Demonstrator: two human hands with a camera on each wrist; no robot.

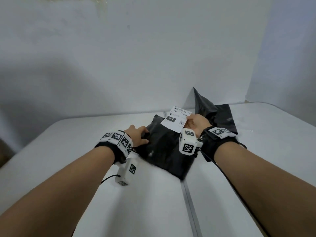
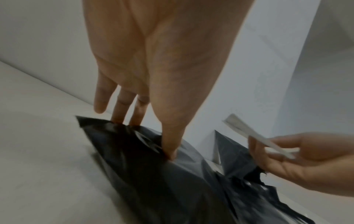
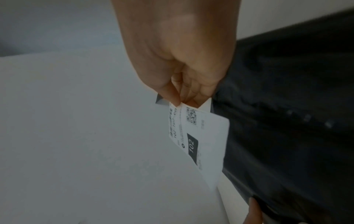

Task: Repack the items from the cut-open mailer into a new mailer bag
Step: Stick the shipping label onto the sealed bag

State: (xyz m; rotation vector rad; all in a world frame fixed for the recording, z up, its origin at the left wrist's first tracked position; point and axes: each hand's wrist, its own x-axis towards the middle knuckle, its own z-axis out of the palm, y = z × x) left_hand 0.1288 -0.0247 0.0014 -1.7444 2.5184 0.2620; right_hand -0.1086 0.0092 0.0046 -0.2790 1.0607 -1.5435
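Two hands at work: left (image 1: 138,135) presses straight fingers on black mailer (image 1: 164,151), right (image 1: 196,123) pinches label (image 1: 176,118) above it; crumpled bag (image 1: 220,117) behind, by wall (image 1: 136,57).

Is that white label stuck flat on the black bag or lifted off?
Lifted: the right hand pinches the label above the black bag.

A black plastic mailer bag (image 1: 164,147) lies flat and filled on the white desk (image 1: 68,151), near the middle, its surface wrinkled and glossy. Over its far right corner a white shipping label (image 1: 177,119) is raised at a tilt, printed with a barcode, a QR code and "102" in a dark box. Behind and to the right, a second black mailer (image 1: 217,117) lies crumpled, one corner sticking up by the wall.
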